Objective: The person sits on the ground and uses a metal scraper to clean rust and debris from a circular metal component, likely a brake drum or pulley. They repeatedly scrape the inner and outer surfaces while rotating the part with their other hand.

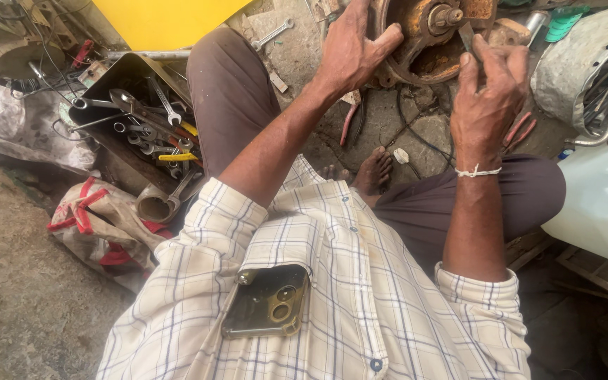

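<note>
Closest to you, below everything else, a phone [267, 301] rides in the chest pocket of your checked shirt [360, 295], lenses out. Your knees spread to either side, and one bare foot [376, 169] rests on the ground between them, just short of the rusty round part [427, 42].

That rusty part lies on the ground at the top of the view, straight ahead of you, and it is the thing both hands are on. Your left hand [353, 49] is laid over its near left rim, palm down, thumb hooked along the edge, fingers wrapped over the rim and not simply resting flat. Your right hand [487, 98], the one with the white thread at the wrist, comes up at its right side with the fingers together on a thin dark tool or strip near the hub; whether they are pinched tight on it I cannot tell.

By the look of it, the part is cast metal: heavy, stiff and rough with flaking rust, so it should not slip, though the edges may bite. The thick outer rim is the sound place to hold; the short shaft [445, 15] at the centre looks too small for a grip.

Left of the rusty part, beyond your left knee, a dark tray [117, 77] holds spanners [167, 105]. Further left still lies crumpled grey sheeting. Right of the part sits a white plastic container [599, 204].
</note>
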